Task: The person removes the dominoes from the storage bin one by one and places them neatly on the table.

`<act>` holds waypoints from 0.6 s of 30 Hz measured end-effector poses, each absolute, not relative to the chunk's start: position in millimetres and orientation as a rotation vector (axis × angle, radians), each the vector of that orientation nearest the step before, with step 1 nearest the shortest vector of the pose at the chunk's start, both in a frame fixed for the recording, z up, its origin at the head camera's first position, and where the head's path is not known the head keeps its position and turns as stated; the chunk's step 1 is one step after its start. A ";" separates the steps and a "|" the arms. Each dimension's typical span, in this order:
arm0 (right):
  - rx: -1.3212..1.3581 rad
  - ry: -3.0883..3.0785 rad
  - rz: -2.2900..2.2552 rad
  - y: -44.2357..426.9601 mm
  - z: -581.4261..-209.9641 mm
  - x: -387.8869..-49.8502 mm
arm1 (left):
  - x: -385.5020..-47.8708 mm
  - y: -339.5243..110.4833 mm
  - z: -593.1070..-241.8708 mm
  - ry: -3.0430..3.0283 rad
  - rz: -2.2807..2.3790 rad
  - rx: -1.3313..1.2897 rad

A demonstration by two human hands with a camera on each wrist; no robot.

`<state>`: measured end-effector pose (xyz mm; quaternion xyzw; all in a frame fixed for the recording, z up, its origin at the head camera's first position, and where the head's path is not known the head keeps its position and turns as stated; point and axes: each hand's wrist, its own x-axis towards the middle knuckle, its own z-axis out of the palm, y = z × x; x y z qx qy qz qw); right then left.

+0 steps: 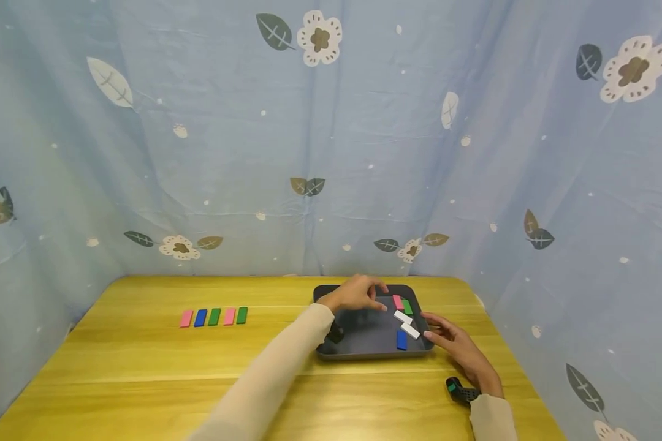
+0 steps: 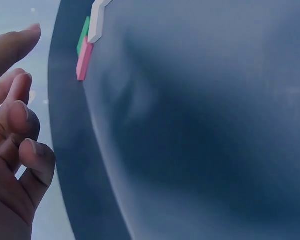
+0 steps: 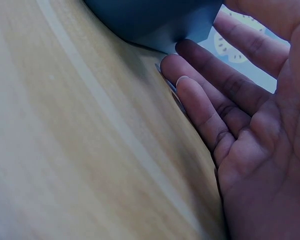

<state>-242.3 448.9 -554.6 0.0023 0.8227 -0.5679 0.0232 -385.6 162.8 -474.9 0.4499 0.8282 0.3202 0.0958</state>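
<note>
A dark tray (image 1: 364, 354) lies on the table, with a pink block (image 1: 398, 302), a green block (image 1: 407, 307), two white blocks (image 1: 410, 331) and a blue block (image 1: 401, 340) toward its right side. Over the tray hangs my left hand (image 1: 357, 293), thumb and fingers apart, holding nothing, left of the white blocks. In the left wrist view the fingers of that hand (image 2: 20, 135) are bent loosely beside the pink block (image 2: 84, 62). My right hand (image 1: 463, 350) is at the tray's right edge, its fingertips against the rim. The right wrist view shows its fingers (image 3: 205, 112) extended low by the tray wall (image 3: 160, 25).
On the left of the wooden table (image 1: 143, 361), several blocks stand apart in a row: pink (image 1: 186, 318), blue (image 1: 200, 318), green (image 1: 214, 316), pink (image 1: 229, 316) and green (image 1: 242, 315). A patterned curtain (image 1: 226, 153) hangs behind and at the sides.
</note>
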 end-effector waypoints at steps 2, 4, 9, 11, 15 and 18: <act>-0.002 2.552 -1.753 448.1 -554.2 -242.9 | -384.6 166.1 -478.8 2.456 0.941 1.329; -0.003 2.552 -1.756 447.4 -554.1 -243.4 | -383.1 169.6 -482.2 2.453 0.921 1.340; -0.001 2.529 -1.772 446.8 -553.0 -242.9 | -378.1 179.1 -487.8 2.430 0.817 1.362; 0.004 2.522 -1.781 447.0 -552.5 -242.4 | -376.4 183.6 -490.1 2.413 0.755 1.368; -0.003 2.522 -1.788 447.7 -552.3 -241.6 | -373.8 192.4 -494.8 2.372 0.662 1.370; -0.025 2.523 -1.786 448.2 -552.8 -241.1 | -372.3 198.4 -497.0 2.363 0.608 1.376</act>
